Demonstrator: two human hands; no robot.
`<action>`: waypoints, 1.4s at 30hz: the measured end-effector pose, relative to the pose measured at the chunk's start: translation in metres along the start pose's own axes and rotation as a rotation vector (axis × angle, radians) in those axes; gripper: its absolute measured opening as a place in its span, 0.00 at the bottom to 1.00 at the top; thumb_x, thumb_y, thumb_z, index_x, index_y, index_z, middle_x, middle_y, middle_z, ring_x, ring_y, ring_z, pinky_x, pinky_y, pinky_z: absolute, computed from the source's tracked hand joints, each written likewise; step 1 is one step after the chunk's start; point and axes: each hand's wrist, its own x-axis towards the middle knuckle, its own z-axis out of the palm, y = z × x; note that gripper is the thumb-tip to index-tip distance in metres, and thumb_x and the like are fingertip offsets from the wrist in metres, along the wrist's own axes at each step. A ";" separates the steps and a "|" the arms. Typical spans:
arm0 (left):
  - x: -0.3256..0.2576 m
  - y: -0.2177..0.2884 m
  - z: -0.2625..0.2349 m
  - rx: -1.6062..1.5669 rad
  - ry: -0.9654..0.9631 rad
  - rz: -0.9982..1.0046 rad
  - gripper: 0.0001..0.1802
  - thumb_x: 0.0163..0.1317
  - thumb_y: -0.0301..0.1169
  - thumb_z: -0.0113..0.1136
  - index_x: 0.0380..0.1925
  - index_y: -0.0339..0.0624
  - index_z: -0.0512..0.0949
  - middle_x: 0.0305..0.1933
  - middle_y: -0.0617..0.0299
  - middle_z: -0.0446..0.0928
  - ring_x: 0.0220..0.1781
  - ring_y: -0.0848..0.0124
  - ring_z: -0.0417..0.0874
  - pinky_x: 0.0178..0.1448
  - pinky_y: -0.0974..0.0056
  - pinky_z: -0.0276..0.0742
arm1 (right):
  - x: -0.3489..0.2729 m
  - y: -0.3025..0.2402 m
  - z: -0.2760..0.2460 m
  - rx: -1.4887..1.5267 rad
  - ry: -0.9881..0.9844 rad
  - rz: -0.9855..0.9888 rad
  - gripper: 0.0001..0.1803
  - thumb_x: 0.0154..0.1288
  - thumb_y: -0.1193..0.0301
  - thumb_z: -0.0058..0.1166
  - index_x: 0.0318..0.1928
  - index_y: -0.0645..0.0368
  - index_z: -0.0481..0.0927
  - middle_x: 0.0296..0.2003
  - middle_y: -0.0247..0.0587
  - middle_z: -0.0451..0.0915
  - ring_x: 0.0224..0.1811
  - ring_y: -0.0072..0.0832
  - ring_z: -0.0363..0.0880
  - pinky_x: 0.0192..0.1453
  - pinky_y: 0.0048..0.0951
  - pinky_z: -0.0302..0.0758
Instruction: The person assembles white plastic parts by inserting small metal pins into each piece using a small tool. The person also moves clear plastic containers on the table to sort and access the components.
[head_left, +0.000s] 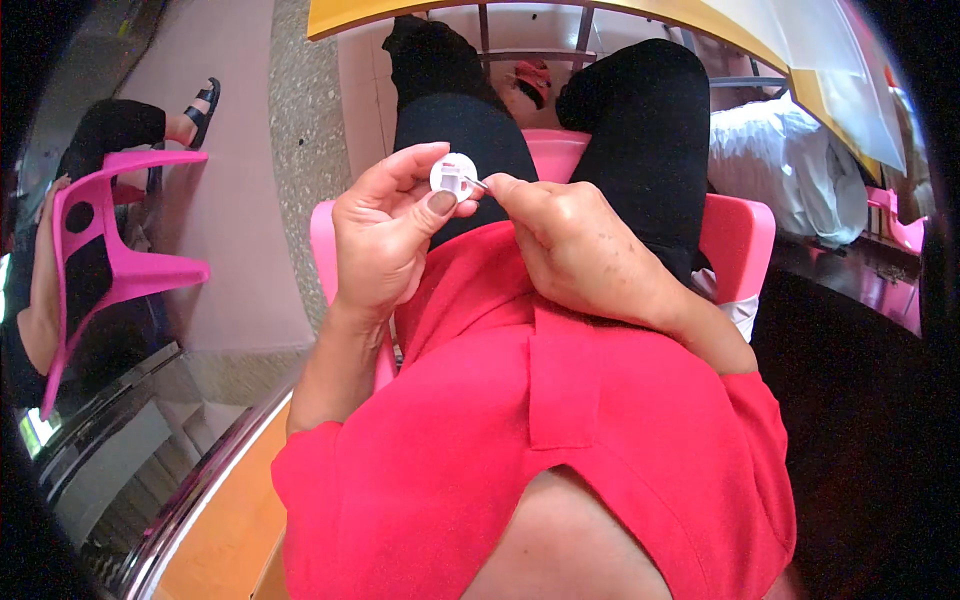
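Above my lap, my left hand (392,215) pinches a small round white plastic piece (452,168) between thumb and fingers. Its visible face has a recess in the middle with some reddish marks. My right hand (575,235) is closed around a thin metal tool (477,183), and the tip reaches the right part of the white piece. Most of the tool is hidden inside my right fingers, so its exact kind cannot be told.
A yellow-edged table (560,5) stands ahead of my knees. Filled white plastic bags (785,165) lie at the right. Off to the left, another person in dark clothes sits on a pink chair (130,265), a black sandal (205,112) on one foot. My own seat is a pink chair (738,240).
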 end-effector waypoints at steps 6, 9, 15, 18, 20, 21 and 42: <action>0.000 -0.001 -0.002 0.011 0.012 0.000 0.20 0.59 0.18 0.60 0.52 0.30 0.73 0.44 0.48 0.80 0.42 0.66 0.84 0.49 0.64 0.82 | 0.001 0.002 0.006 0.034 0.013 0.004 0.09 0.54 0.80 0.47 0.38 0.67 0.70 0.23 0.59 0.77 0.29 0.55 0.79 0.32 0.51 0.75; 0.000 -0.002 -0.001 0.025 0.010 0.019 0.19 0.59 0.19 0.60 0.52 0.30 0.73 0.44 0.49 0.80 0.42 0.66 0.84 0.49 0.65 0.82 | 0.002 0.001 0.006 0.043 0.004 -0.007 0.09 0.54 0.81 0.47 0.38 0.67 0.70 0.24 0.58 0.77 0.29 0.55 0.79 0.31 0.50 0.75; -0.002 -0.001 0.000 0.117 0.028 0.047 0.19 0.60 0.19 0.60 0.52 0.30 0.73 0.43 0.51 0.80 0.40 0.69 0.83 0.48 0.68 0.81 | 0.001 0.001 0.010 -0.044 0.055 -0.083 0.13 0.51 0.80 0.49 0.40 0.67 0.71 0.27 0.56 0.78 0.30 0.51 0.80 0.31 0.47 0.77; -0.003 -0.003 0.001 0.159 0.041 0.066 0.18 0.60 0.19 0.60 0.51 0.30 0.74 0.43 0.53 0.80 0.40 0.70 0.83 0.47 0.69 0.80 | 0.001 -0.002 0.009 -0.120 0.009 -0.057 0.14 0.51 0.79 0.50 0.41 0.67 0.71 0.28 0.54 0.79 0.30 0.50 0.81 0.31 0.46 0.78; -0.003 -0.003 0.002 0.189 0.037 0.091 0.18 0.60 0.19 0.60 0.51 0.30 0.74 0.43 0.53 0.80 0.40 0.71 0.83 0.47 0.69 0.80 | 0.001 -0.004 0.008 -0.219 -0.032 -0.059 0.13 0.53 0.76 0.50 0.41 0.68 0.71 0.28 0.52 0.79 0.29 0.47 0.81 0.30 0.42 0.79; -0.003 -0.003 0.002 0.218 0.033 0.116 0.18 0.60 0.19 0.60 0.51 0.30 0.74 0.43 0.54 0.80 0.40 0.71 0.83 0.47 0.70 0.80 | 0.002 -0.005 0.008 -0.219 -0.031 -0.059 0.13 0.53 0.76 0.50 0.41 0.68 0.71 0.28 0.52 0.79 0.29 0.47 0.81 0.30 0.42 0.79; 0.000 -0.013 0.005 0.880 -0.113 0.346 0.17 0.51 0.13 0.60 0.43 0.32 0.78 0.42 0.52 0.78 0.40 0.68 0.82 0.44 0.69 0.79 | -0.003 -0.013 -0.007 -0.671 -0.263 -0.102 0.13 0.59 0.75 0.49 0.43 0.70 0.74 0.25 0.49 0.79 0.26 0.37 0.82 0.26 0.33 0.78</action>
